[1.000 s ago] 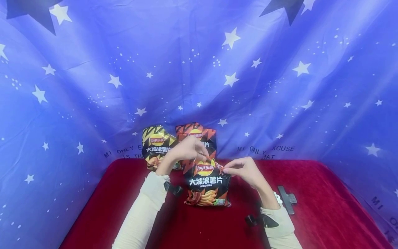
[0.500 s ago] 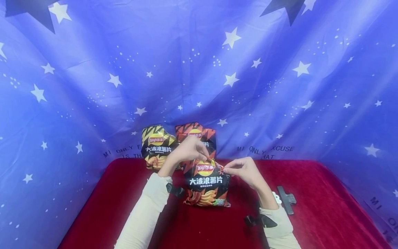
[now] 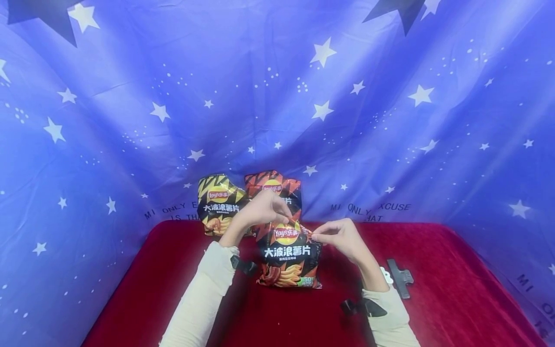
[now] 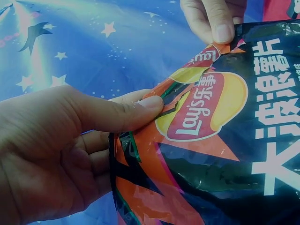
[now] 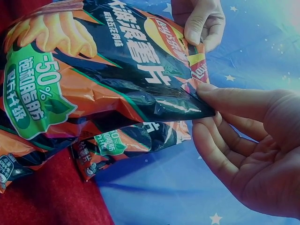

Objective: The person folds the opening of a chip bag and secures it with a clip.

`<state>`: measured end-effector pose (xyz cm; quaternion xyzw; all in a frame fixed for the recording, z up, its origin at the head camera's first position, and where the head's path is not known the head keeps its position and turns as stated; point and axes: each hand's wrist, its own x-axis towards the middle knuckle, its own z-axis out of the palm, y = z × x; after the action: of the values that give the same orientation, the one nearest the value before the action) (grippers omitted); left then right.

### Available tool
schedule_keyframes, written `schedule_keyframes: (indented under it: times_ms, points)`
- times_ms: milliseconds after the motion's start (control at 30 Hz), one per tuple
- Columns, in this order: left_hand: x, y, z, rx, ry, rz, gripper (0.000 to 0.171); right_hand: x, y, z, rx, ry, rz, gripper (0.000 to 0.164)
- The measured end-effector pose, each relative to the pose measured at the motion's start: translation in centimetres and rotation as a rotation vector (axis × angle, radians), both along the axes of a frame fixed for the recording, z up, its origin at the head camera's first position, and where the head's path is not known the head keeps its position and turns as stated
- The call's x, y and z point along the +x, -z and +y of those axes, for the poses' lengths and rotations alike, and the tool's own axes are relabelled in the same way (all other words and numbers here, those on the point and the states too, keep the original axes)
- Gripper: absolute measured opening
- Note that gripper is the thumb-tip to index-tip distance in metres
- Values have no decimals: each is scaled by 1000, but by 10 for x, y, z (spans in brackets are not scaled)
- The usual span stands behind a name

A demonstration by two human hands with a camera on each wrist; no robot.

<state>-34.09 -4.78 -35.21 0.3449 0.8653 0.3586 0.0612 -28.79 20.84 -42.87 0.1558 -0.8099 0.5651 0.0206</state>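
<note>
In the head view's lower centre, your left hand [image 3: 264, 209] and right hand [image 3: 342, 237] pinch the chip bag [image 3: 287, 260]; its long axis runs vertically, top upward.

From my place I see the left forearm [image 3: 195, 294] slant inward, and the left hand [image 3: 262, 209] tips downward, its left thumb [image 4: 136, 112] set against the fingers in a pinch. The right forearm [image 3: 390, 313] slants inward also; I notice the right hand [image 3: 344, 240] pinching too, its right thumb [image 5: 236, 100] opposite curved fingers [image 5: 218, 152].
</note>
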Motion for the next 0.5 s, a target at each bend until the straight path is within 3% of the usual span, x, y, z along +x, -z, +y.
schedule_keyframes:
  times_ms: [267,500]
  points:
    - [-1,3,-1,-4,9,-4,14,-1,-1,1,12,0,-24,17]
    - [0,6,-3,-39,6,41,13,0,-1,2,22,-4,-31,18]
